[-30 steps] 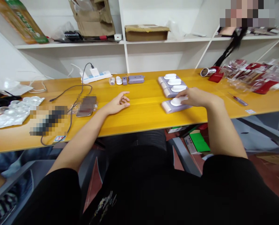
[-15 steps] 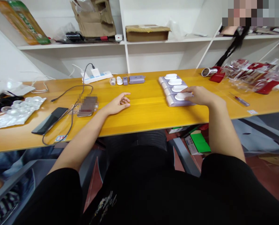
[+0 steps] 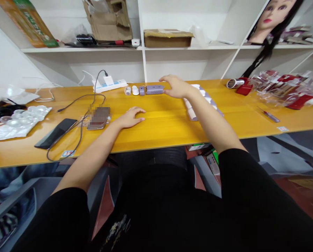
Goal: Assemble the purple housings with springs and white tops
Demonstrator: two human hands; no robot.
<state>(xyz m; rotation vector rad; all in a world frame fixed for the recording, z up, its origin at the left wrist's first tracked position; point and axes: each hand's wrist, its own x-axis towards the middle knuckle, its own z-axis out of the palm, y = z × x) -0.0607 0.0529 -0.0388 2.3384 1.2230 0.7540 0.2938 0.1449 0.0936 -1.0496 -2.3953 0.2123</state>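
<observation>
My left hand (image 3: 131, 117) rests on the yellow tabletop (image 3: 156, 129), fingers loosely spread and holding nothing. Over the back of the table, my right hand (image 3: 175, 86) is open, its fingertips at the right end of a purple perforated casing (image 3: 154, 90); whether they touch it I cannot tell. To the left of that casing stand a small purple block (image 3: 141, 91), a white rounded piece (image 3: 135, 90) and a small white-and-clear piece (image 3: 127, 91). Behind my right forearm lies a row of purple-and-white parts (image 3: 192, 113) with white oval tops, partly hidden.
A power strip (image 3: 111, 86) with a grey cable, a phone (image 3: 56, 133) and a dark device (image 3: 97, 119) lie left. A screwdriver (image 3: 270, 114), a red grater (image 3: 243, 87) and clear-and-red parts (image 3: 285, 87) lie right. White shelves (image 3: 177, 64) rise behind.
My right hand has left the nearest white oval top and moved left and back to the purple casing. My left hand stays in place, its fingers slightly straighter.
</observation>
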